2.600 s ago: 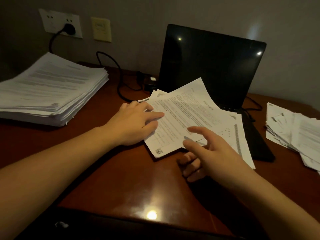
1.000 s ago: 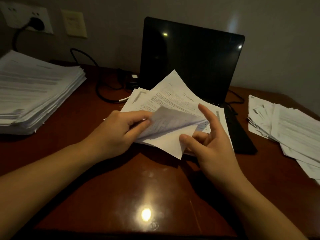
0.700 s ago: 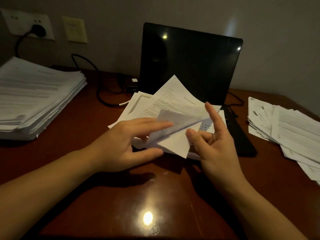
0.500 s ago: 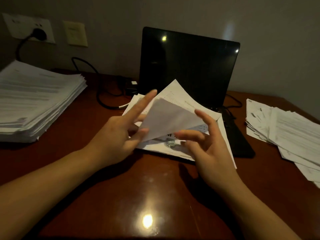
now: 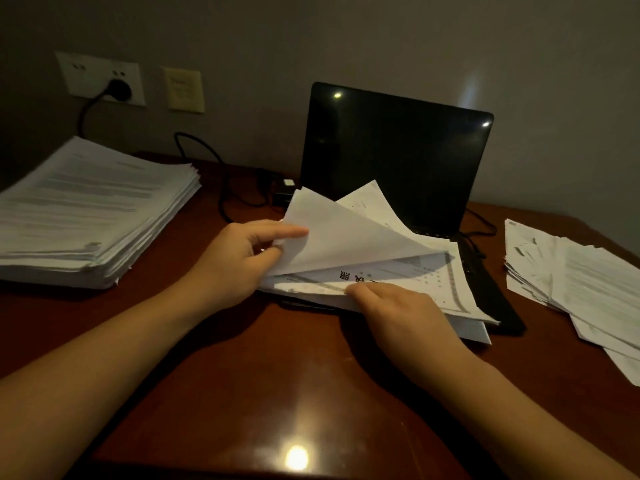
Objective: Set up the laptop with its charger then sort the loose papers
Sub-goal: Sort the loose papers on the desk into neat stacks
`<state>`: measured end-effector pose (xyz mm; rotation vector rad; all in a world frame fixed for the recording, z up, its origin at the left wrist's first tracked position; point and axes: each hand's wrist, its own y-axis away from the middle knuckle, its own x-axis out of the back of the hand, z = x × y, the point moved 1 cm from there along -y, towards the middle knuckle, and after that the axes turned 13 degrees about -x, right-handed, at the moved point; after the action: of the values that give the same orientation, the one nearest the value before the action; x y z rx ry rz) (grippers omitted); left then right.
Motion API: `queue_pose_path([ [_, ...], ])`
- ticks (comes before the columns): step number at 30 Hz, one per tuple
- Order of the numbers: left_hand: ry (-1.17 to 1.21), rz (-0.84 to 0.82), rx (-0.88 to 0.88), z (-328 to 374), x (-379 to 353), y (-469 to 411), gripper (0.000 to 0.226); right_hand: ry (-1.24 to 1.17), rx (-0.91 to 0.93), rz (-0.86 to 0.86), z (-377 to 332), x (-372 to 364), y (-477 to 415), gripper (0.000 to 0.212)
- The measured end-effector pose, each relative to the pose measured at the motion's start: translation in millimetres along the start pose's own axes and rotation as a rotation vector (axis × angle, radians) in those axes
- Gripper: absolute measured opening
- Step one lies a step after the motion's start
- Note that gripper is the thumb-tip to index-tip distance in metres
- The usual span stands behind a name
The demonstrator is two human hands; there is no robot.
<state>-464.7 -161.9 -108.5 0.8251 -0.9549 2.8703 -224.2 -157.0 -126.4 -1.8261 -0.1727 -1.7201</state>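
Note:
An open black laptop (image 5: 398, 150) stands mid-desk with a dark screen. A small pile of loose papers (image 5: 408, 282) lies over its keyboard. My left hand (image 5: 239, 261) pinches the left edge of the top sheet (image 5: 339, 237) and holds it lifted, blank side up. My right hand (image 5: 398, 306) grips the front edge of the sheets below, fingers curled over it. The black charger cable (image 5: 221, 199) runs from a plug (image 5: 119, 90) in the wall socket to a power brick (image 5: 282, 190) beside the laptop.
A tall stack of printed papers (image 5: 86, 209) sits at the left of the brown desk (image 5: 259, 393). A looser, fanned heap of papers (image 5: 581, 289) lies at the right edge. A second wall plate (image 5: 183, 90) is beside the socket.
My left hand has peeled the top sheet up and over to the left. My right hand let go of that sheet and dropped onto the front edge of the pile.

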Motion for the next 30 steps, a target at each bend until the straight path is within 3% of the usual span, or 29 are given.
queue_pose_path([
  [5, 0.157, -0.029, 0.055, 6.1, 5.5, -1.5, 0.042, -0.127, 0.245, 0.009, 26.7, 10.5, 11.5, 0.041],
  [8, 0.221, -0.136, 0.068, 16.4, 1.7, 2.5, 0.042, -0.132, 0.244, -0.084, 48.8, 17.3, 19.6, 0.027],
  [13, 0.085, -0.46, 0.035, 22.3, -22.2, 11.1, 0.042, -0.2, -0.155, -0.009, 55.3, 29.0, 34.4, 0.024],
  [16, -0.026, -0.507, 0.005, 19.4, -30.5, 14.4, 0.068, -0.661, -0.539, -0.032, 41.3, 40.4, 47.9, 0.02],
  [20, -0.07, -0.499, -0.012, 17.1, -39.4, 18.1, 0.08, -1.223, -0.893, -0.349, 32.0, 52.9, 58.8, 0.027],
  [24, -0.075, -0.438, -0.005, 22.7, -48.7, 20.0, 0.08, -1.461, -0.969, -0.468, 28.8, 58.7, 61.6, 0.038],
  [30, 0.061, -0.36, 0.074, 23.4, -54.5, 26.8, 0.085, -1.455, -0.895, -0.502, 15.7, 52.8, 62.3, 0.063],
])
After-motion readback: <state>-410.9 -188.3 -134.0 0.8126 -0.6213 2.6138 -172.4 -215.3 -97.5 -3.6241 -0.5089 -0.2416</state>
